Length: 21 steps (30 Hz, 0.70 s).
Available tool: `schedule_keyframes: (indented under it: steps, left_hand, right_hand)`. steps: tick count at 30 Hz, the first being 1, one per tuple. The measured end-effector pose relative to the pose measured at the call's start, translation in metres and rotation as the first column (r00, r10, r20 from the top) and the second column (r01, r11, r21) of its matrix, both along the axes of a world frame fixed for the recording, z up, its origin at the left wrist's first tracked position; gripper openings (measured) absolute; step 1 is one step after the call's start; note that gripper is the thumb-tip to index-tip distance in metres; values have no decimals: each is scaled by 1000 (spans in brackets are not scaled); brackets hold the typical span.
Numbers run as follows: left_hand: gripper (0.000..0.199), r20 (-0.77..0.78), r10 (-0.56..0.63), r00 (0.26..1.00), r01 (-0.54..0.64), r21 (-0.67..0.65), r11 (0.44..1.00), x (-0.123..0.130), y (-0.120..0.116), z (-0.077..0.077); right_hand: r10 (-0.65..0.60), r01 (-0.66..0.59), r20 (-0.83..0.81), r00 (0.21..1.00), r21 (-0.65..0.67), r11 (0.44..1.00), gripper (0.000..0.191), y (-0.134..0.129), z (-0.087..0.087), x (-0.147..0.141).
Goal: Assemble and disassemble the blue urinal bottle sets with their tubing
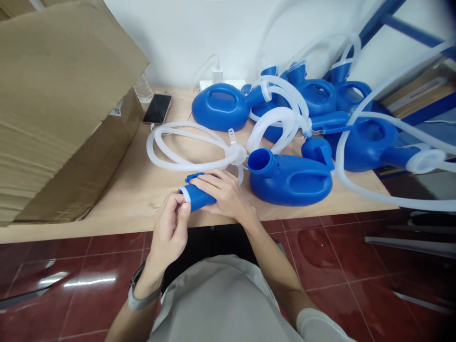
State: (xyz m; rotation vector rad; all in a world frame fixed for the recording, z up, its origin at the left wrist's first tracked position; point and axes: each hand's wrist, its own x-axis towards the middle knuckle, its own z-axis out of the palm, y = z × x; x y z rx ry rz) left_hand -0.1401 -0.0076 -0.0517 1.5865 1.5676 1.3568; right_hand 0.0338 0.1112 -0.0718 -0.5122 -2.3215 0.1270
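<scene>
I work in a small assembly workshop: my long, pale wooden table (124, 195) bears several matching blue plastic bottles with moulded handles (217, 119), coils of milky, flexible tubing (261, 124) and a big brown cardboard box (64, 95). Around me are glossy dark-red floor tiles (317, 256) and a plain white wall (167, 38) (with a white plastic power strip (204, 85) against it). At the blurred right edge, I see what is probably a blue metal rack (379, 23) bearing a brown carton (416, 90).

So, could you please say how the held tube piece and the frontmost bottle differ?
The tube piece has a white ring; the bottle has a plain blue mouth. The left hand and right hand hold the smaller tube piece; the bottle rests on the table. Both are blue.
</scene>
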Motion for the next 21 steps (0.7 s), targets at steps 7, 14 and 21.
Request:
schedule_keyframes:
  steps: [7,14,21]
  left_hand:
    - [24,176,12,984,3,-86,996,-2,-1,3]
    - [18,92,-15,996,22,-74,997,-6,5,2]
    - [19,-122,-133,983,123,-88,989,2,21,17]
  right_hand:
    - [3,-1,64,998,-25,1000,41,1,0,-2]
    - [-52,65,199,979,-57,996,45,-8,18,1]
    - [-126,144,237,963,-63,988,22,-17,24,-11]
